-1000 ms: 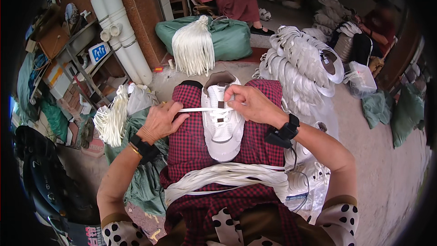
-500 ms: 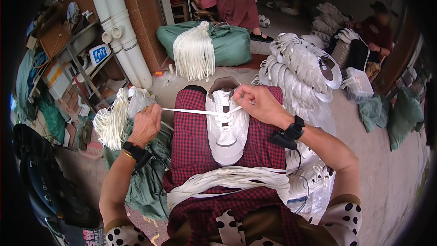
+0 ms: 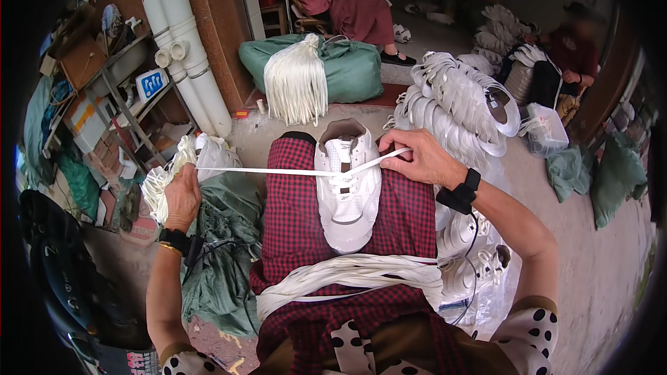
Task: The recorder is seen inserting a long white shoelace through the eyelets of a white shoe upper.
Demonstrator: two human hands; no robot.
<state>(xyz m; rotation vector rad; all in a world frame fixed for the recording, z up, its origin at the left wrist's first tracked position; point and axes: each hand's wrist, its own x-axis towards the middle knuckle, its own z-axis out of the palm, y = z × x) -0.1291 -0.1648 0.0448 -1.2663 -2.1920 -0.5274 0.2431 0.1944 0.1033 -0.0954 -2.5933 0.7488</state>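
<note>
On my lap, over red-and-black checked cloth (image 3: pixel 292 215), a white sneaker (image 3: pixel 347 226) lies with its toe toward me. A flat white shoelace (image 3: pixel 271 171) runs through its eyelets and is stretched out to both sides. My left hand (image 3: pixel 182 196) is closed on the lace's left end, well left of the shoe. Right beside the shoe's collar, my right hand (image 3: pixel 420 158) pinches the other part of the lace between thumb and fingers. A bundle of loose white laces (image 3: pixel 347 276) lies across my lap below the toe.
Stacked white shoe parts (image 3: pixel 451 101) and laced white sneakers (image 3: pixel 479 271) stand to my right. A green sack (image 3: pixel 354 73) carrying a hank of white laces (image 3: pixel 297 76) lies ahead. More laces (image 3: pixel 163 191) and green sacking (image 3: pixel 222 264) are at my left. Two people sit farther back.
My left hand has moved left and slightly down, drawing out a longer stretch of lace. My right hand has shifted right, away from the shoe's opening, still pinching the lace.
</note>
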